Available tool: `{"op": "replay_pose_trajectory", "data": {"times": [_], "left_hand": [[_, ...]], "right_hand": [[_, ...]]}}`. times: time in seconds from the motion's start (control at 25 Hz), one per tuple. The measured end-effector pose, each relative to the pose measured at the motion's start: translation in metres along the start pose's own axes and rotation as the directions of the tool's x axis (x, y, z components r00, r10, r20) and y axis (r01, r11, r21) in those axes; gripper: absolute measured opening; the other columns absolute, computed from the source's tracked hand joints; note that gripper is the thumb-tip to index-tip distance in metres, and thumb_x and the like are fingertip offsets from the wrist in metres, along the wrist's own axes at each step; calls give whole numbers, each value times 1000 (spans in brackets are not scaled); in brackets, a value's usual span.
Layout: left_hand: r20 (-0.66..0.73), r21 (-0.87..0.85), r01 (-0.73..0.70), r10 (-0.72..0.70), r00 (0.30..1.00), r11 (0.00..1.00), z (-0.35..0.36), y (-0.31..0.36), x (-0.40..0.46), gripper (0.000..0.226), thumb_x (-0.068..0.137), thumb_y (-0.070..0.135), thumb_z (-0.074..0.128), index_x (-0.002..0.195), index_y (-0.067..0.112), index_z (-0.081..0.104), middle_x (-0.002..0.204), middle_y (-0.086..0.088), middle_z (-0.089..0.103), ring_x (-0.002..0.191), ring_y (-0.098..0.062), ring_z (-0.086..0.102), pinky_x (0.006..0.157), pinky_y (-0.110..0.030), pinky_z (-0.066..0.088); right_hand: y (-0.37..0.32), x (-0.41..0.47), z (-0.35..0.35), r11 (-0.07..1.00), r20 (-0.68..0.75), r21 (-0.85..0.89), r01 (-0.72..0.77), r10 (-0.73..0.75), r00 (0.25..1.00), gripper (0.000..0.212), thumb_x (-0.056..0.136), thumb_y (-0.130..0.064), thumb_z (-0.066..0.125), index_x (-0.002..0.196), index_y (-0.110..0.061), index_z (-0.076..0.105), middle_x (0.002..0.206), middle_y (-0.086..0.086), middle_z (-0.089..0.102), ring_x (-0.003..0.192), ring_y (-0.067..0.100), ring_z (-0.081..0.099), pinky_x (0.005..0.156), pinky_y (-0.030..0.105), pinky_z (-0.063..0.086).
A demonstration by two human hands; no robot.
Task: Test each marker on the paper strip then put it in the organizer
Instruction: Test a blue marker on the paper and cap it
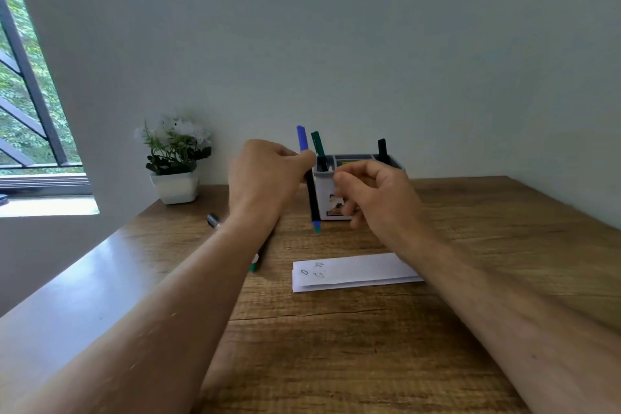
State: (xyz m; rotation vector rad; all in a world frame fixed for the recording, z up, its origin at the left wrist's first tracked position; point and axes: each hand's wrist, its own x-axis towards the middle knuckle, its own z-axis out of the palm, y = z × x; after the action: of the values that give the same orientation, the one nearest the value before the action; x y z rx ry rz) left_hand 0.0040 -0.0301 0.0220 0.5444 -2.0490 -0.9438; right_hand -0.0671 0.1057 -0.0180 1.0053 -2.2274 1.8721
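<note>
My left hand (268, 171) grips a blue-capped marker (312, 191) upright in front of the grey-and-white organizer (324, 198), cap up. My right hand (376, 191) hovers beside the marker's lower half with loosely curled fingers and holds nothing that I can see. A green marker (317, 144) and a black marker (382, 149) stand in the organizer. The white paper strip (353, 270) lies on the table nearer to me, with a few scribbles at its left end. Two more markers lie under my left forearm, a dark one (213, 220) and a green-tipped one (254, 262).
A small potted plant (174, 161) in a white pot stands at the back left against the wall. The wooden table's (336, 346) left edge runs diagonally near a window sill. The wall rises right behind the organizer.
</note>
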Motion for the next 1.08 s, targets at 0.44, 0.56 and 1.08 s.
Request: {"op": "replay_pose_trajectory", "data": {"times": [0.44, 0.56, 1.08], "left_hand": [[164, -462, 180, -116, 980, 868, 15, -2, -11, 27, 85, 42, 72, 90, 16, 76, 77, -5, 76, 70, -19, 72, 70, -32, 62], [221, -558, 241, -138, 966, 794, 16, -3, -11, 18, 85, 30, 74, 91, 13, 76, 80, -11, 76, 69, -17, 69, 74, -33, 62], [306, -608, 337, -179, 935, 719, 17, -7, -7, 18, 83, 26, 76, 89, 9, 75, 81, -12, 75, 67, -15, 68, 66, -26, 58]], "right_hand": [[3, -1, -5, 985, 10, -138, 104, -104, 995, 25, 94, -19, 62, 118, -25, 64, 85, -1, 65, 69, 9, 65, 58, 21, 55], [6, 1, -6, 973, 4, -196, 124, -126, 992, 17, 95, -24, 61, 111, -26, 66, 82, -7, 63, 70, 2, 62, 56, 11, 48], [0, 5, -14, 869, 11, -466, 164, -180, 984, 39, 94, -54, 51, 79, -25, 72, 60, -4, 65, 51, 12, 59, 49, 30, 48]]}}
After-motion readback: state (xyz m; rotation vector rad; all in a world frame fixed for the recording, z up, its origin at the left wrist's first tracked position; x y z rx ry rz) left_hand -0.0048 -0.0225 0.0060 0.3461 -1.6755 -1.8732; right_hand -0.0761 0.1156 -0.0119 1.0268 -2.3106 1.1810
